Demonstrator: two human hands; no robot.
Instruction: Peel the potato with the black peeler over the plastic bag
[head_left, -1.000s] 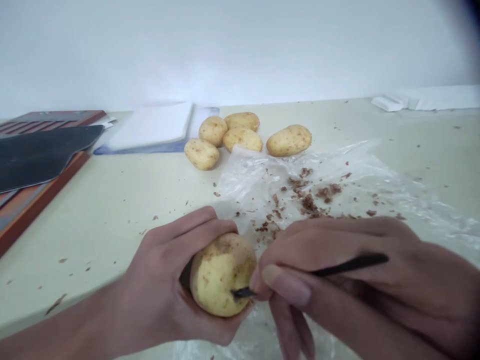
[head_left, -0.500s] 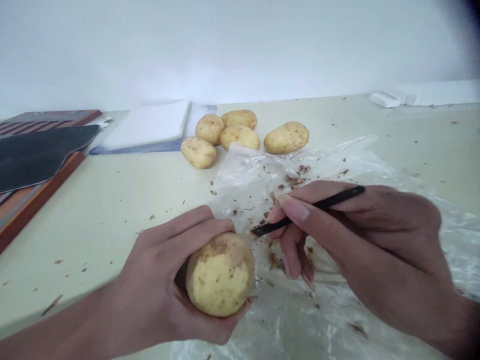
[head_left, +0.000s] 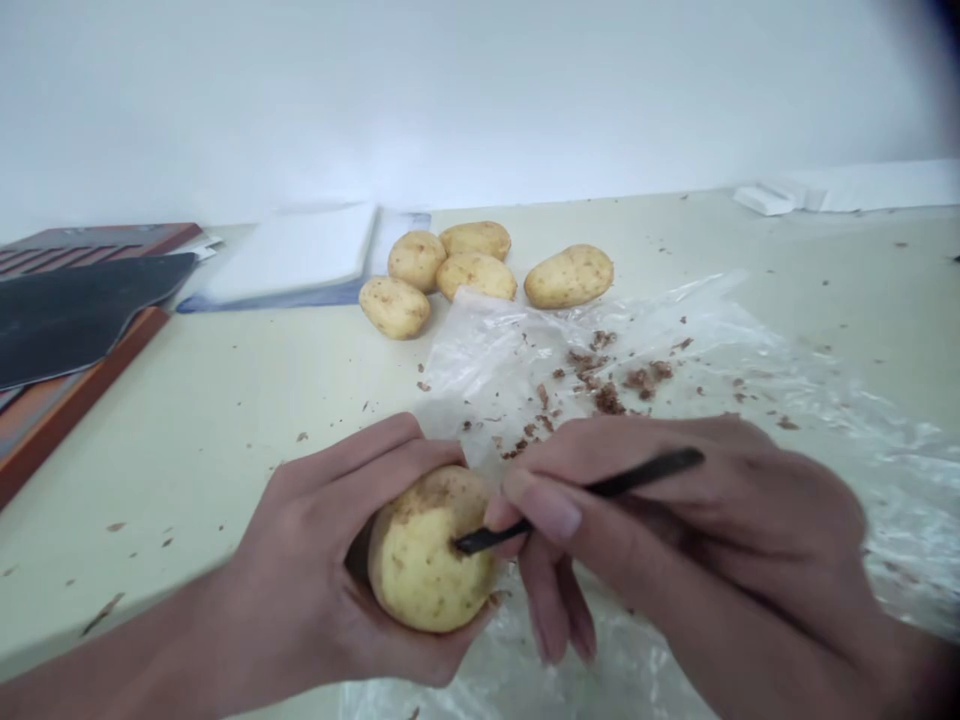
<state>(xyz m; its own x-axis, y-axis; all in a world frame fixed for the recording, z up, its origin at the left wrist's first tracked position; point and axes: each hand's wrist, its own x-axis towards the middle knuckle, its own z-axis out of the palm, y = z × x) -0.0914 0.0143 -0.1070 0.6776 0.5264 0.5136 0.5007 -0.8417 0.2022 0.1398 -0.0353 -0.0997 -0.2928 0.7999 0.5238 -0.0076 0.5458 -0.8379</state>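
The left hand (head_left: 315, 560) wraps around a rounded, pale yellow potato (head_left: 427, 555), fingers curled over its top; the skin is smooth where scraped, speckled brown elsewhere. The right hand (head_left: 675, 530) pinches a thin black tool (head_left: 585, 495), its tip touching the potato's upper face. Beneath lies a crinkled clear plastic sheet (head_left: 750, 360) strewn with brown peel scraps (head_left: 607, 385). Further back, four unpeeled potatoes (head_left: 480, 270) cluster just beside the sheet's far edge. The matte cream table (head_left: 225, 400) lies open to the left, up to a dark board (head_left: 67, 315) near its edge.
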